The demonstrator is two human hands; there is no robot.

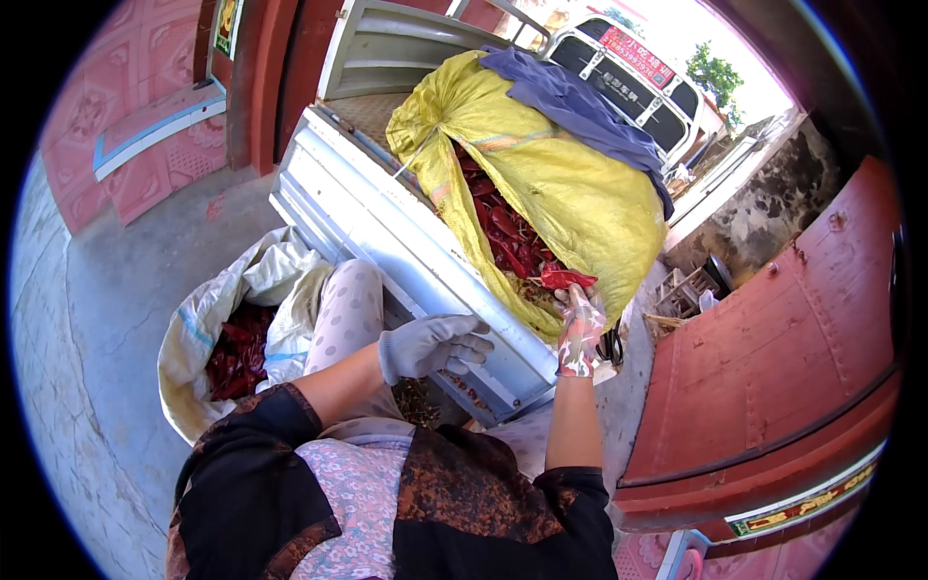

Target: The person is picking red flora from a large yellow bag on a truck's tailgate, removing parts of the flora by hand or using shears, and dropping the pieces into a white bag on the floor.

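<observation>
My right hand (582, 324), in a patterned glove, pinches a dried red chili pepper (567, 279) at the mouth of a yellow woven sack (594, 208). Through the slit in that sack shows a heap of dried red chili peppers (503, 232). My left hand (432, 349), in a grey glove, hovers over my lap in front of the white metal side panel (387, 237) of a truck bed. Its fingers are loosely bent and apart, with nothing visible in them. At my left stands a white woven sack (184, 358), its mouth wide, with dark red chili peppers (240, 353) inside.
A purple-blue cloth (580, 97) lies over the yellow sack on the truck bed. Close on my right is a red metal door (764, 338); a small wooden stool (684, 290) stands behind it. Between my legs, chili bits (416, 398) lie low down. A white vehicle (628, 77) is beyond.
</observation>
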